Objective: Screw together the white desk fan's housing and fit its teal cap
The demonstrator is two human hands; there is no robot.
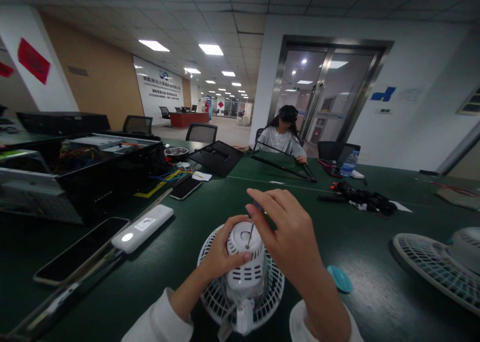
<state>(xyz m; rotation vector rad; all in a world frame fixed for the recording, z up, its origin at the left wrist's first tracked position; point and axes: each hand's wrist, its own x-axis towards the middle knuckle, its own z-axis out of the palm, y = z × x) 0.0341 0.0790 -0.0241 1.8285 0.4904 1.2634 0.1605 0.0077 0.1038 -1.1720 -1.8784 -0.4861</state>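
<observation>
A small white fan (243, 277) lies face down on the dark green table (352, 242), its round grille underneath and its motor housing pointing up. My left hand (219, 252) is wrapped round the left side of the housing. My right hand (288, 232) pinches a small screwdriver (250, 234) by its blue handle, with the thin metal shaft pointing down into the top of the housing.
A light blue round piece (339, 278) lies right of the fan. Another fan grille (438, 267) sits at the far right. A white power bank (142, 228) and phones (80, 249) lie at left, beside an open computer case (86, 172). Across the table a person (283, 134) handles a laptop frame.
</observation>
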